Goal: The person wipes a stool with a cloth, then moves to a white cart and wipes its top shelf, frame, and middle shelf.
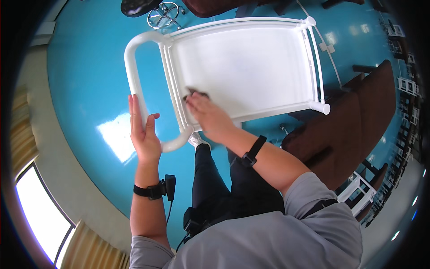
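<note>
A white trolley (242, 70) with a flat top and tubular rails stands before me. My left hand (144, 134) rests against its curved white push handle (132, 72), the fingers straight and the thumb apart, not wrapped round the tube. My right hand (210, 116) is over the near left corner of the trolley top, palm down. Under its fingertips is a dark, crumpled cloth (198, 92), blurred and partly hidden by the hand. The cloth seems to touch the white surface.
Dark brown padded couches (339, 134) stand on the right. A black stool (139, 6) with a chrome wheeled base (163, 15) is at the top left. A white cable (331, 64) runs over the blue floor (90, 77). My white shoe (195, 139) is beside the trolley's near corner.
</note>
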Tool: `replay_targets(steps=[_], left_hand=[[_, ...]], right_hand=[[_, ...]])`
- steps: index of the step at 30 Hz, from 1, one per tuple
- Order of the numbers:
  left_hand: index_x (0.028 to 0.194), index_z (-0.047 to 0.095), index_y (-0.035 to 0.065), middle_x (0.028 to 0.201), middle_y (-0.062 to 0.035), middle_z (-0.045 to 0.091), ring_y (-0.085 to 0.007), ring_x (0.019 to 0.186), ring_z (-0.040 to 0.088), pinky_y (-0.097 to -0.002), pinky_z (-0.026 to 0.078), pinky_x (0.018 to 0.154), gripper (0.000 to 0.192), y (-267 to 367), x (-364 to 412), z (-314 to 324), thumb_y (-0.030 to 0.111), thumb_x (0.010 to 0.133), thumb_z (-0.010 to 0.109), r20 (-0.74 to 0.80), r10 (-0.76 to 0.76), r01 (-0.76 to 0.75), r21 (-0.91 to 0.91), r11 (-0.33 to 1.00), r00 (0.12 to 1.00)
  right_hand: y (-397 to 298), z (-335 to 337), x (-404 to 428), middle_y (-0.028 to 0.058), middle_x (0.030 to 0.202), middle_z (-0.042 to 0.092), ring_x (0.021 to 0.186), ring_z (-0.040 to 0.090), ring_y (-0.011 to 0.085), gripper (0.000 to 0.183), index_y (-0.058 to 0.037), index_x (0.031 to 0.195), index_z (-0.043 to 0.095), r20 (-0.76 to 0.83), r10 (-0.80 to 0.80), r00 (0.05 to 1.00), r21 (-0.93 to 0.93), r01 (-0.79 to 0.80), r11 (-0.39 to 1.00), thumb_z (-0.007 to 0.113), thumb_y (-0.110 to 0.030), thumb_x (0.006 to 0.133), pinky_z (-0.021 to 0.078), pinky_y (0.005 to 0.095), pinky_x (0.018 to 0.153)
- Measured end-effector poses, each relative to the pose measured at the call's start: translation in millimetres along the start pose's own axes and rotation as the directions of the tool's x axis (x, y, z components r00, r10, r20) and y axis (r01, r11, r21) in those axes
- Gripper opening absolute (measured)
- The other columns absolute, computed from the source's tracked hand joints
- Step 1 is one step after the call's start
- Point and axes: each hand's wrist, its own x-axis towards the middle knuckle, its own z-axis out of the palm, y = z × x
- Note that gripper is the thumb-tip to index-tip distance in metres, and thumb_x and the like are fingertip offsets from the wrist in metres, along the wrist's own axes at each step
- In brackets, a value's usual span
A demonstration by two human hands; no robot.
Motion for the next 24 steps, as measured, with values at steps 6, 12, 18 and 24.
replay_targets(steps=[6,12,18,24], left_hand=[[0.163,0.042,0.0105,0.172,-0.0169,0.031,-0.0257,0.140,0.053,-0.0368,0.059,0.096,0.065,-1.9,-2.3,6.2,-0.011,0.102,0.049,-0.011,0.061,-0.061,0.024,0.998,0.998],[0.162,0.043,0.0115,0.172,-0.0187,0.031,-0.0287,0.132,0.061,-0.0357,0.059,0.097,0.069,-2.3,-11.6,2.6,-0.012,0.098,0.053,-0.010,0.033,-0.034,-0.030,0.999,0.999],[0.165,0.036,0.0108,0.174,-0.0196,0.024,-0.0265,0.123,0.064,-0.0352,0.058,0.097,0.078,-4.8,-22.5,-10.3,-0.015,0.093,0.053,0.073,0.005,0.011,-0.214,0.977,0.997],[0.170,0.018,0.0110,0.174,-0.0181,0.025,-0.0252,0.108,0.071,-0.0345,0.060,0.093,0.094,-12.5,-26.4,-28.9,-0.010,0.088,0.059,0.178,-0.001,0.016,-0.082,0.997,0.984]], right_hand=[[0.4,-10.4,-12.4,0.0095,0.150,0.057,0.144,0.051,0.0302,0.052,-0.0028,0.140,0.063,0.120,-0.086,0.989,0.036,0.082,0.996,0.059,0.002,0.089,0.0478,0.0420,0.115],[11.3,-67.9,-33.4,0.0103,0.139,0.065,0.134,0.059,0.0326,0.045,-0.0021,0.131,0.068,0.273,0.027,0.962,-0.110,0.003,0.994,0.062,0.003,0.087,0.0509,0.0417,0.111],[52.8,-129.8,-33.7,0.0104,0.130,0.071,0.120,0.067,0.0232,0.032,-0.0004,0.133,0.068,0.052,0.721,0.691,0.440,-0.663,0.605,0.064,-0.002,0.102,0.0510,0.0337,0.105],[-6.7,-83.5,88.1,0.0107,0.141,0.064,0.127,0.061,0.0189,0.036,-0.0019,0.139,0.065,-0.171,0.439,0.882,0.481,-0.314,0.819,0.065,-0.007,0.103,0.0457,0.0313,0.111]])
